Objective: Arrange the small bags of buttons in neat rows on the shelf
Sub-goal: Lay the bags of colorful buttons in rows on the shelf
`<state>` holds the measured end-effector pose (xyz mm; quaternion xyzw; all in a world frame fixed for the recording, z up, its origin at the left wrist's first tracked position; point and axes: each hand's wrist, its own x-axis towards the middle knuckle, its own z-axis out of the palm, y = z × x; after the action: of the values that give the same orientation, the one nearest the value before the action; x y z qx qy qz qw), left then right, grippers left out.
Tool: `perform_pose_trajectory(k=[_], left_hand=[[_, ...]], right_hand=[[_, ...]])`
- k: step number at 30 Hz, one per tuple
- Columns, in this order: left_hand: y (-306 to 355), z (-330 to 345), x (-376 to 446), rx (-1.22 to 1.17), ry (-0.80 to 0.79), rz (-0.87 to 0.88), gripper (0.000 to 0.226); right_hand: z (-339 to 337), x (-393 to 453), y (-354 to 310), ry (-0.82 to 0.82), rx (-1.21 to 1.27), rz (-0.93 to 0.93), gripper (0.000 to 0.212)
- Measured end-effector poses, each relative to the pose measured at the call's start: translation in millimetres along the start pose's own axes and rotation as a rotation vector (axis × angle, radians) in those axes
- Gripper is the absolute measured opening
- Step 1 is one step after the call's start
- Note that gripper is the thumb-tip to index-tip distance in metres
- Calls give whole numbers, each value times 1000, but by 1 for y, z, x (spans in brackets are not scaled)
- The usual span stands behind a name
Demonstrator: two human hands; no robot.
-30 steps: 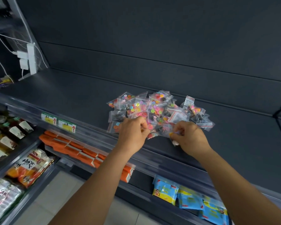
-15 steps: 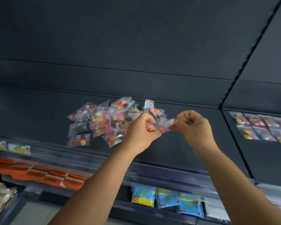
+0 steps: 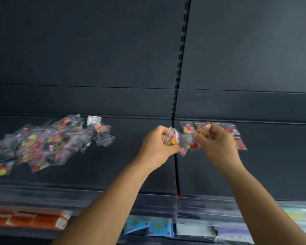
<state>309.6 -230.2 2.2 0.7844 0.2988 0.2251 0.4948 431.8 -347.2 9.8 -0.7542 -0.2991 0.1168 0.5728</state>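
Note:
A loose pile of small clear bags of coloured buttons [image 3: 48, 144] lies on the dark shelf [image 3: 131, 167] at the left. My left hand [image 3: 157, 147] pinches a bag of buttons [image 3: 172, 139] above the shelf's middle seam. Close beside it, my right hand [image 3: 217, 144] pinches further small bags [image 3: 197, 139]. Behind my right hand, several bags [image 3: 233, 130] lie flat in rows on the right shelf section, partly hidden by the hand.
A slotted upright [image 3: 179, 68] divides the dark back panel. A clear price rail [image 3: 95, 195] runs along the shelf's front edge. Below it sit orange packs [image 3: 28, 220] at the left and blue packets [image 3: 154, 227] in the middle.
The view has swung right, so the pile now sits at the far left. Both hands have carried the bags rightward to the shelf seam, in front of the rows.

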Motion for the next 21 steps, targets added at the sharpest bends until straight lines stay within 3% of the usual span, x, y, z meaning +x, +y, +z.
perform_pose_trajectory(k=[3, 6, 10, 13, 17, 21], left_hand=[[17, 41, 2, -62, -48, -22, 20], [22, 70, 3, -71, -89, -51, 12], [21, 92, 1, -65, -86, -130, 28], [13, 94, -1, 14, -59, -164, 26], [2, 92, -2, 84, -63, -221, 37], [-2, 96, 0, 246, -60, -193, 41]], right_hand=[[-38, 8, 19, -86, 56, 100, 12], [-64, 12, 36, -168, -35, 127, 24], [-89, 16, 54, -132, -165, 160, 28], [-97, 16, 60, -110, -199, 209, 31], [-92, 16, 61, -254, -265, 233, 22], [-75, 18, 60, -395, -338, 291, 32]])
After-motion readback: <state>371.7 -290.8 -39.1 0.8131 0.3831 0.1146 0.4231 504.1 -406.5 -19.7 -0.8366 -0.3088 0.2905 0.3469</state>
